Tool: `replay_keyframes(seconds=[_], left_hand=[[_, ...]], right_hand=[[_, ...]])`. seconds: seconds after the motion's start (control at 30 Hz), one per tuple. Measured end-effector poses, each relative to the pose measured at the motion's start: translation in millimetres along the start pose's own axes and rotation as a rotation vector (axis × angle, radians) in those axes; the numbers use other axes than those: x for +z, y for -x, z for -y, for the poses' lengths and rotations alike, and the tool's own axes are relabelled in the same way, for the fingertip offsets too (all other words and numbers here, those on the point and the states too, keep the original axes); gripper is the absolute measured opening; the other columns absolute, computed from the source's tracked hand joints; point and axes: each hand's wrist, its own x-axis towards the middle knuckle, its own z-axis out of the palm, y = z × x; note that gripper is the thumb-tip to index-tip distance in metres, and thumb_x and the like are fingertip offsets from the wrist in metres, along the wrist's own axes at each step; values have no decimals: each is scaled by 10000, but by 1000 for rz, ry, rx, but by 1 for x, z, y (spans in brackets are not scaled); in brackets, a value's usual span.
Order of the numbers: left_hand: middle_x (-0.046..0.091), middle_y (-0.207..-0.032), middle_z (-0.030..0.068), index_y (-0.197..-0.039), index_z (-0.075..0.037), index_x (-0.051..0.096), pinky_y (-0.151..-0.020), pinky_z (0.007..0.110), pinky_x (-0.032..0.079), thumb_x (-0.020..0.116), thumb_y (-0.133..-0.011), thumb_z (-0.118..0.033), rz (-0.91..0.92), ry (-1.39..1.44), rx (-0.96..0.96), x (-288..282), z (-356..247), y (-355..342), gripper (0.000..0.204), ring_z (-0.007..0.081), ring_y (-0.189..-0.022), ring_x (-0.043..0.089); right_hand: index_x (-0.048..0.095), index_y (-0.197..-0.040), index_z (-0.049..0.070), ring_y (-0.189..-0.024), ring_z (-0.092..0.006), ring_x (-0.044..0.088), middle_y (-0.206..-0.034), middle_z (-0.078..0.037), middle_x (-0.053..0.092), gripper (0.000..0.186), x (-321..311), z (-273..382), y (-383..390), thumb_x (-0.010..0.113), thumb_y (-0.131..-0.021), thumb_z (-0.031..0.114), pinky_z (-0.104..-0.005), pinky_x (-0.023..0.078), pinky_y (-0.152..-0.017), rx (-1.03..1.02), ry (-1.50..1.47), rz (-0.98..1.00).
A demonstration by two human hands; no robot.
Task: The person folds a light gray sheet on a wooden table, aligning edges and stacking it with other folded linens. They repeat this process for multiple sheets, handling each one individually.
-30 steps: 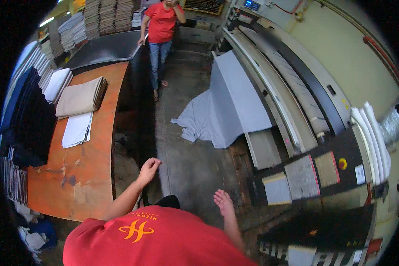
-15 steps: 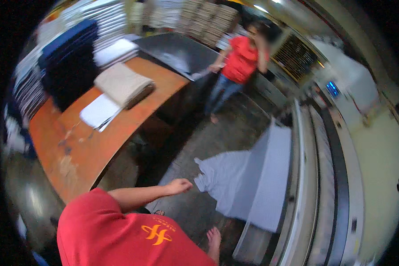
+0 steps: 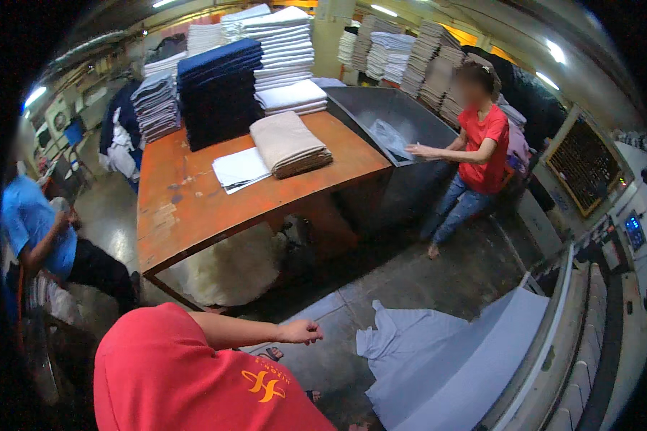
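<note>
My left hand (image 3: 301, 332) hangs in front of my red shirt, its fingers loosely bent and a little apart, with nothing in it. Nearest to it, without contact, is a pale bluish-white sheet (image 3: 446, 352). That sheet slopes down from the long roller machine (image 3: 589, 345) on the right, and its crumpled end hangs low over the dark floor. Only a small bit of my right hand (image 3: 358, 427) seems to show at the lower edge, so its fingers cannot be made out.
An orange table (image 3: 187, 208) carries folded beige cloth (image 3: 289, 144), white cloth (image 3: 241, 169) and a dark blue stack (image 3: 219, 93). Behind it stands a grey bin (image 3: 352, 108). A person in red (image 3: 485, 144) stands by the bin; another in blue (image 3: 39, 223) is at left.
The view has tilted up and turned right, bringing in the person in blue. My right hand has almost left the picture. The person in red has lowered a raised hand toward the bin.
</note>
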Motion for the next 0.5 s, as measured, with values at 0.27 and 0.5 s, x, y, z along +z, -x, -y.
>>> replay_keyframes(seconds=[0.27, 0.5], left_hand=[[613, -924, 50, -1045, -62, 594, -741, 290, 484, 514, -939, -371, 139, -49, -74, 83, -4, -13, 336, 140, -825, 586], [564, -1135, 162, -1272, -46, 437, -824, 372, 478, 659, -822, -417, 203, -426, 108, 117, -20, -24, 625, 257, -940, 602]], right_hand=[[346, -1374, 85, -1263, -312, 400, -1359, -162, 412, 673, 12, 69, -61, 575, -874, 474, -383, 359, -1008, -127, -339, 175], [401, -1309, 16, -1158, -283, 480, -1328, -125, 443, 584, 129, 141, 149, 565, -904, 404, -414, 365, -1000, -389, 131, 409]])
